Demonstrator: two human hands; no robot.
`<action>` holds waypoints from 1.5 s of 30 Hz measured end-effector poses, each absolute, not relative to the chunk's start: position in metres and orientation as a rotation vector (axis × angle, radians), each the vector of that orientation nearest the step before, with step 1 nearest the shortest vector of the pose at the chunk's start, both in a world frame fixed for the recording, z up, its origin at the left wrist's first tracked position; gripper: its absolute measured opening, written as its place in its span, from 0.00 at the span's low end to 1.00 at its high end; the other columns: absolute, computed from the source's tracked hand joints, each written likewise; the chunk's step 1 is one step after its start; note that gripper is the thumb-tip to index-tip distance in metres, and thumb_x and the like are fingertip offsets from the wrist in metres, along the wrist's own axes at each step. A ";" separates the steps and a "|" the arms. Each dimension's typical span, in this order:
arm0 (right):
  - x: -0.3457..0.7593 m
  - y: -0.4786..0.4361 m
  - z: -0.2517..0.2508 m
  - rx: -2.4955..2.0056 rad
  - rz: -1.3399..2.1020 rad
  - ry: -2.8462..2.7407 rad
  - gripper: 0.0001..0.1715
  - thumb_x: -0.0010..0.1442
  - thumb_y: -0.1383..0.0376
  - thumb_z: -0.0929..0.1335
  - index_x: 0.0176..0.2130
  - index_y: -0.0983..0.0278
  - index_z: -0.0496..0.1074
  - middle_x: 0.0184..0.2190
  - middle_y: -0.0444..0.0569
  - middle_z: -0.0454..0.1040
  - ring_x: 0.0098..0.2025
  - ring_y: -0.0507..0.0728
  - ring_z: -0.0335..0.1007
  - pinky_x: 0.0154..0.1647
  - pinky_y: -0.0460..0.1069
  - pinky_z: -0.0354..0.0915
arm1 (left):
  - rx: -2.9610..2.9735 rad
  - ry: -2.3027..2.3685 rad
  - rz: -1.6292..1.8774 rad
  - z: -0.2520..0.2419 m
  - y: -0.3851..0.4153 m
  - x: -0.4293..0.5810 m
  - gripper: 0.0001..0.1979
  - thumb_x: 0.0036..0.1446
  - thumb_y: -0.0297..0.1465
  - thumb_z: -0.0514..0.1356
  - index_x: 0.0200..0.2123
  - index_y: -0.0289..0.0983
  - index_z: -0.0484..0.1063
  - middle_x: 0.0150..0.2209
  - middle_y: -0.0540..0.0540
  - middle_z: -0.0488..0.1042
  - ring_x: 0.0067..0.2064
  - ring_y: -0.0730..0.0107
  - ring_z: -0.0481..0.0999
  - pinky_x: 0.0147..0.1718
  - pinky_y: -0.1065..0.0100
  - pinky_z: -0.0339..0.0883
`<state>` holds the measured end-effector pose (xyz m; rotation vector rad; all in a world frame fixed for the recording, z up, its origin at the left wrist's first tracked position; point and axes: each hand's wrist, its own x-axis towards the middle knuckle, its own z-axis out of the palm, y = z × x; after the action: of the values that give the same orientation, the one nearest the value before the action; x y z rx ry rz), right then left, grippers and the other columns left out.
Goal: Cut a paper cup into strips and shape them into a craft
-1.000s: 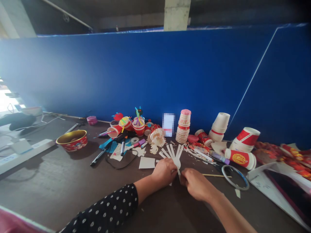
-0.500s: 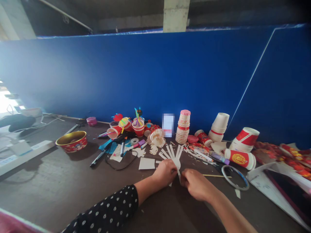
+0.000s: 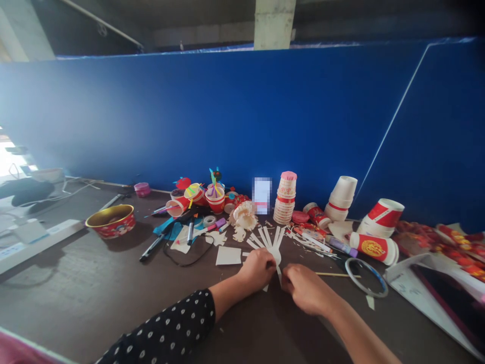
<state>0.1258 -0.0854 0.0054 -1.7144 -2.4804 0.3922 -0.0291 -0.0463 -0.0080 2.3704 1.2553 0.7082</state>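
A white paper cup cut into strips (image 3: 275,251) lies flattened on the table, its strips fanned out around a round base. My left hand (image 3: 258,269) is closed on its near left side, fingers pinched at the edge. My right hand (image 3: 303,285) pinches a strip at the near right side; the fingertips are partly hidden. A white paper rectangle (image 3: 228,256) lies to the left of my left hand. Just beyond the cut cup are thin white paper scraps (image 3: 308,242).
Stacked paper cups (image 3: 285,202) stand at the back, with more cups (image 3: 375,247) at right. A roll of tape (image 3: 367,277), a thin stick (image 3: 333,274) and a phone (image 3: 450,298) lie to the right. On the left are a red-gold bowl (image 3: 112,225), black pen (image 3: 153,247) and power strip (image 3: 56,233).
Almost nothing differs. Both hands stay in place on the cut paper cup, and the view has shifted very slightly.
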 end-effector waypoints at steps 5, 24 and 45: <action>0.124 -0.087 0.010 -1.721 0.417 -2.481 0.09 0.49 0.74 0.62 0.27 0.65 0.70 0.29 0.51 0.74 0.32 0.54 0.67 0.29 0.46 0.51 | 2.362 1.241 0.709 -0.007 -0.047 -0.031 0.10 0.44 0.20 0.54 0.27 0.35 0.74 0.28 0.48 0.74 0.31 0.70 0.70 0.33 0.73 0.62; 0.128 -0.084 0.006 -1.625 0.516 -2.408 0.09 0.47 0.74 0.61 0.24 0.65 0.68 0.25 0.47 0.73 0.28 0.51 0.66 0.27 0.44 0.52 | 2.736 0.970 0.666 -0.011 -0.044 -0.032 0.08 0.49 0.20 0.54 0.24 0.33 0.71 0.30 0.45 0.70 0.36 0.68 0.68 0.37 0.71 0.61; 0.131 -0.084 0.012 -1.630 0.612 -2.385 0.08 0.47 0.70 0.63 0.26 0.63 0.71 0.29 0.47 0.74 0.33 0.54 0.68 0.32 0.45 0.55 | 2.418 1.067 0.805 -0.020 -0.039 -0.030 0.05 0.47 0.22 0.60 0.22 0.34 0.72 0.26 0.49 0.70 0.33 0.70 0.69 0.34 0.73 0.60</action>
<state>0.1313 -0.0839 0.0122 -1.6296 -2.3850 0.6124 -0.0296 -0.0386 -0.0202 2.4179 1.0672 0.8053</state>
